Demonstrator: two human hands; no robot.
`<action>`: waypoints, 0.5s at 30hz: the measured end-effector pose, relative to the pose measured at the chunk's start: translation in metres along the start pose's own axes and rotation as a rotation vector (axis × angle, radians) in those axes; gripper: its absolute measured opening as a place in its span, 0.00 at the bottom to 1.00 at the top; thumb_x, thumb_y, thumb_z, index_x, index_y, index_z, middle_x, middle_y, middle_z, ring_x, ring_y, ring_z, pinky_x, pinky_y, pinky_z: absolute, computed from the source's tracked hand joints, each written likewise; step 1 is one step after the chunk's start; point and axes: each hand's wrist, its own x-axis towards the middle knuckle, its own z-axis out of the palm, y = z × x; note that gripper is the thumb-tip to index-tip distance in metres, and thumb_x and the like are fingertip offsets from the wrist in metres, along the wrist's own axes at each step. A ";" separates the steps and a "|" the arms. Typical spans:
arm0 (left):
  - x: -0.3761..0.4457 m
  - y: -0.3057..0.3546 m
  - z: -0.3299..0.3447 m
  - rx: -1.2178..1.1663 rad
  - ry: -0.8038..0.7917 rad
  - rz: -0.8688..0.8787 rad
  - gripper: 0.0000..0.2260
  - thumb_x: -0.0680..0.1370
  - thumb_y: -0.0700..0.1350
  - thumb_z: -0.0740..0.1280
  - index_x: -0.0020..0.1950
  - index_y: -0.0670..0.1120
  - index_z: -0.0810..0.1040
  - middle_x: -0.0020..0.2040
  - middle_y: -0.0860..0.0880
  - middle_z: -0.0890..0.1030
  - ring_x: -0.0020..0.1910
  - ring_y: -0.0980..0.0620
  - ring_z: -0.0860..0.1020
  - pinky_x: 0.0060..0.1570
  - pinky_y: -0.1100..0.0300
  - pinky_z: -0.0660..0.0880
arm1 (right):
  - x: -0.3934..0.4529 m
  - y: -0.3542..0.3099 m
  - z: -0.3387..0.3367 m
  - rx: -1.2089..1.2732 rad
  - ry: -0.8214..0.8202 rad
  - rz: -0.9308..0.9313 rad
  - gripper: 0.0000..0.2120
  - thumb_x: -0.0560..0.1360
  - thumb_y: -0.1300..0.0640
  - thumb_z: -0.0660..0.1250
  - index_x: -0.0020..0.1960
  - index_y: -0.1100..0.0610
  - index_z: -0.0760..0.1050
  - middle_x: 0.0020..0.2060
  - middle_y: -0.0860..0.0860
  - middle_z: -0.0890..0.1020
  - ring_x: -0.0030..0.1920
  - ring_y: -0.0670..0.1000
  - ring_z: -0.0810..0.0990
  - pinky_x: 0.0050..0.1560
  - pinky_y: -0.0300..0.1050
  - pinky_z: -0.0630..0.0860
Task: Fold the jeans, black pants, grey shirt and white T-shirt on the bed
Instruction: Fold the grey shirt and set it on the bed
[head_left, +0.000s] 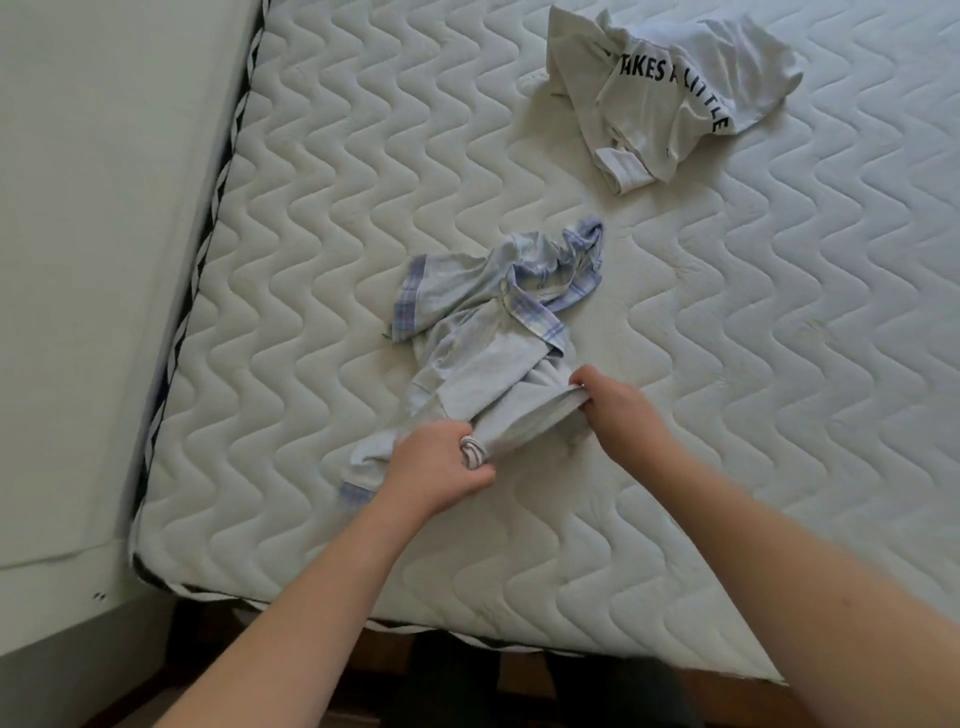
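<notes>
Grey cotton lies bunched in the middle of the bed (779, 415): the grey shirt (483, 358) is crumpled on the quilted mattress, its plaid-trimmed cuffs and collar twisted toward the far side. Both hands hold its near edge. The left hand (434, 467) has its fingers curled round a gathered bit of the fabric, with a small striped roll of cloth showing between thumb and fingers. The right hand (618, 405) pinches the same edge further to the right, thumb on top, so a short span of cloth stretches taut between the two hands, which are near each other but not touching. Both forearms are bare and reach in from the near edge of the bed.

Well apart from the grey shirt, toward the far right corner of the view, the white T-shirt (670, 93) lies in a loose heap on the mattress, dark printed letters showing across its folds. It touches neither hand.

Left of the mattress runs a dark patterned border strip (208, 249), and beyond it a pale flat panel (104, 260). Below the near edge of the bed a dark wooden floor (171, 680) shows.
</notes>
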 end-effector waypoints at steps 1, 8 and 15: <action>-0.010 -0.001 -0.001 0.042 -0.011 0.000 0.13 0.66 0.56 0.69 0.38 0.48 0.70 0.37 0.52 0.74 0.43 0.45 0.76 0.40 0.56 0.65 | -0.014 0.000 -0.005 -0.026 0.005 -0.016 0.05 0.78 0.58 0.61 0.54 0.55 0.72 0.42 0.53 0.76 0.41 0.55 0.73 0.41 0.46 0.64; -0.059 0.011 -0.042 -0.182 0.192 0.001 0.07 0.74 0.39 0.62 0.44 0.48 0.65 0.37 0.47 0.73 0.39 0.40 0.73 0.35 0.51 0.66 | -0.088 -0.023 -0.040 0.291 0.087 0.182 0.10 0.83 0.55 0.56 0.42 0.49 0.68 0.38 0.47 0.74 0.41 0.52 0.71 0.36 0.43 0.60; -0.062 0.058 -0.114 -0.517 0.330 0.033 0.11 0.75 0.35 0.58 0.48 0.47 0.77 0.39 0.51 0.78 0.41 0.49 0.75 0.39 0.57 0.68 | -0.107 -0.046 -0.089 0.411 0.168 0.192 0.08 0.79 0.47 0.63 0.48 0.50 0.72 0.36 0.47 0.76 0.39 0.48 0.74 0.40 0.46 0.66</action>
